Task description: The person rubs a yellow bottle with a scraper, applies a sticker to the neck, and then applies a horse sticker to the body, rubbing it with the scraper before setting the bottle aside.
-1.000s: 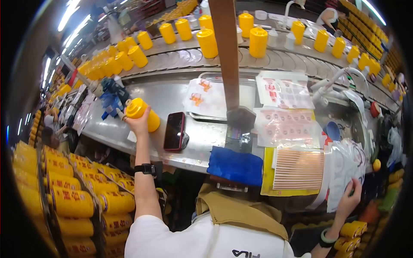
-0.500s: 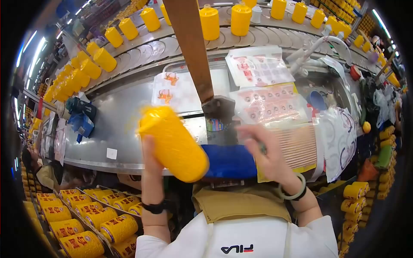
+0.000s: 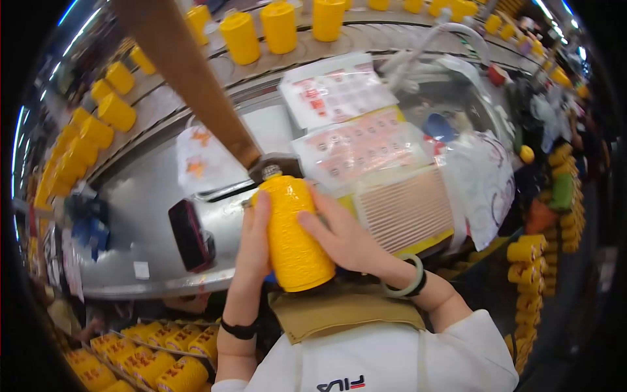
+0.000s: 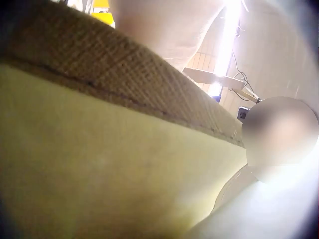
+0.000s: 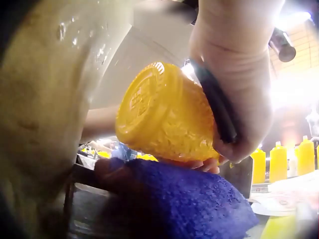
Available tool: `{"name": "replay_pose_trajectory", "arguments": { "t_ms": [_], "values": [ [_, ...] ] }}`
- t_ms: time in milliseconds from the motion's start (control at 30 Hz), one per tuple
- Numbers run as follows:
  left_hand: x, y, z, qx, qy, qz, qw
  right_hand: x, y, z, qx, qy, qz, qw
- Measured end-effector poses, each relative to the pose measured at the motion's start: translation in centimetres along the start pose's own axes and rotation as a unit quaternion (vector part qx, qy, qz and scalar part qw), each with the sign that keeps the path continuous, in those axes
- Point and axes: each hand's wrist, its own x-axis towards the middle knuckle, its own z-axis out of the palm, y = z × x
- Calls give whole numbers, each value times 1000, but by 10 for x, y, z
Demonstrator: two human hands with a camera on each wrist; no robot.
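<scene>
Between the two hands, just in front of the person's apron (image 3: 346, 315), a yellow bottle (image 3: 295, 245) is held tilted, its narrow neck toward the desk (image 3: 153, 202) and its broad base toward the body. The left hand (image 3: 254, 238) grips it along one side, thumb against the textured surface, most of its fingers hidden behind; the left wrist view shows mainly the apron, so it adds nothing about that grasp. The right hand (image 3: 346, 236) grasps the opposite side, its thumb laid on the bottle and its other fingers near the shoulder. From the right wrist, the round base faces the camera, above a blue cloth (image 5: 194, 201).

Near the bottle's neck stands a brown post (image 3: 189, 85). On the metal desk, to the left of the hands, lie a dark phone (image 3: 189, 236), a small white slip (image 3: 141, 270) and a paper with orange prints (image 3: 210, 160). Beyond and to the right are a white sheet with red lettering (image 3: 336, 91), a sheet with pink prints (image 3: 366, 151) and a striped sheet (image 3: 408, 210), with a blue cup (image 3: 439, 128) in the sink (image 3: 424, 98). Along the far side, more yellow bottles (image 3: 279, 29) line a conveyor (image 3: 258, 75).
</scene>
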Motion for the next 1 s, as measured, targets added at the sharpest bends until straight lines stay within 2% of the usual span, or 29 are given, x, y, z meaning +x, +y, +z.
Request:
{"name": "replay_pose_trajectory", "arguments": {
  "t_ms": [100,133,200,233,267,333,367,400,433,467,500,533,567,600,633,733,767,833,867,933,1000],
  "values": [
    [9,-3,-3,113,70,70,989,10,12,4,13,-7,5,1000],
    [7,-5,-1,114,60,70,989,12,12,1,16,-26,6,999],
    [0,-9,0,204,96,110,968,9,2,-24,5,-26,0,1000],
    [-3,-11,-1,246,88,143,955,10,-5,-43,-18,-77,30,996],
    [-10,-15,7,245,84,143,955,11,-6,-63,-41,-126,59,989],
    [-34,-16,37,372,138,216,892,18,10,-104,-167,-90,41,981],
    [-37,-20,35,402,134,164,891,24,16,-129,-222,-73,40,971],
    [-40,-22,34,400,133,163,892,30,23,-155,-252,-53,64,964],
    [-40,-23,33,428,139,167,877,37,64,-186,-248,0,41,968],
    [-35,-26,33,454,146,171,862,67,89,-249,-382,46,128,914],
    [-35,-30,26,507,152,197,825,77,112,-287,-410,92,147,895],
    [-35,-31,28,505,155,197,826,87,132,-323,-515,130,102,841],
    [-36,-29,31,480,159,176,845,98,152,-355,-557,159,130,805],
    [-36,-28,33,454,163,154,862,109,168,-382,-563,173,176,789],
    [-36,-29,33,452,168,154,862,120,179,-403,-569,186,221,771],
    [-35,-27,36,480,168,165,845,142,202,-429,-613,151,282,723],
    [-35,-25,40,461,170,153,857,148,212,-432,-612,145,280,725],
    [-35,-23,43,442,178,139,868,160,229,-433,-635,122,307,699],
    [-35,-21,43,466,171,147,856,164,237,-433,-634,118,303,701],
    [-34,-19,44,489,170,157,841,174,245,-428,-632,129,352,678],
    [-34,-19,49,413,177,139,883,178,251,-430,-634,120,371,668]
  ]
}}
